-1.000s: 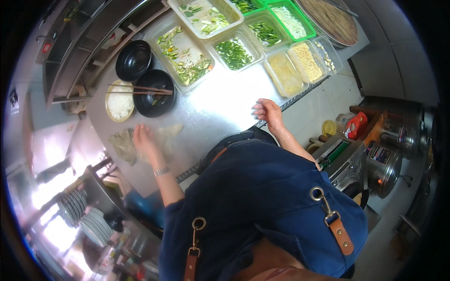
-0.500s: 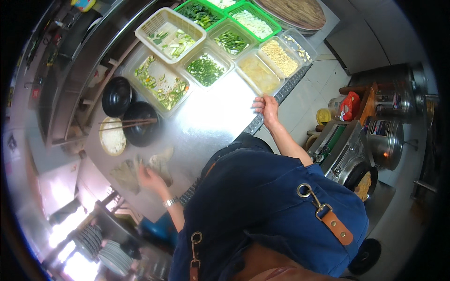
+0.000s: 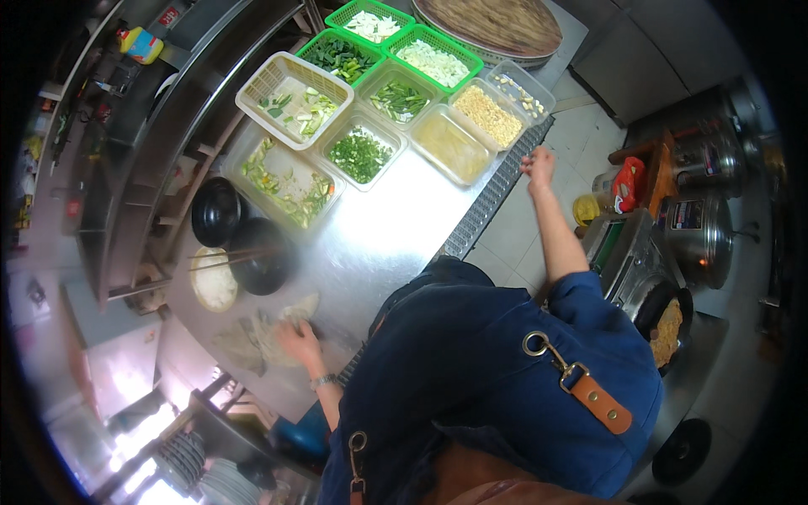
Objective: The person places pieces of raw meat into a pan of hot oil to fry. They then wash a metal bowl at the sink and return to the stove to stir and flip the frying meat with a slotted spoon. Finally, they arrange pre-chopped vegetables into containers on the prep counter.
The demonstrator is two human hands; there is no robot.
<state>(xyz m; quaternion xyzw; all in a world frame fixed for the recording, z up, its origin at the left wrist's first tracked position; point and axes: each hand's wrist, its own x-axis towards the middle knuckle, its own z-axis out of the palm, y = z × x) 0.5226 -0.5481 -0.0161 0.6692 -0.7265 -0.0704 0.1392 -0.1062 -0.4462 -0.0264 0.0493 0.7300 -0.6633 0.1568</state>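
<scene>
At the lower left of the steel table, my left hand [image 3: 300,343] has its fingers bent down onto a crumpled, pale grey-beige cloth [image 3: 271,337] and grips its near side. A second fold of cloth [image 3: 238,347] lies left of it, and I cannot tell if it is the same piece. My right hand [image 3: 539,166] is raised past the table's right edge, above the tiled floor, its fingers curled in with nothing visible in them. Closest to it are a tub of pale yellowish liquid [image 3: 454,147] and a tub of chopped yellow bits [image 3: 488,116].
Beyond the cloth stand black bowls [image 3: 259,268], chopsticks across one, and a bowl of white food [image 3: 214,282]. Several tubs and baskets of cut vegetables [image 3: 360,156] fill the far side, near a round wooden board [image 3: 497,32]. A pan [image 3: 673,324] of browned food sits on the right.
My right hand has left the rim of the liquid tub and moved right, off the table. My left hand has shifted right over the cloth. The view has turned slightly.
</scene>
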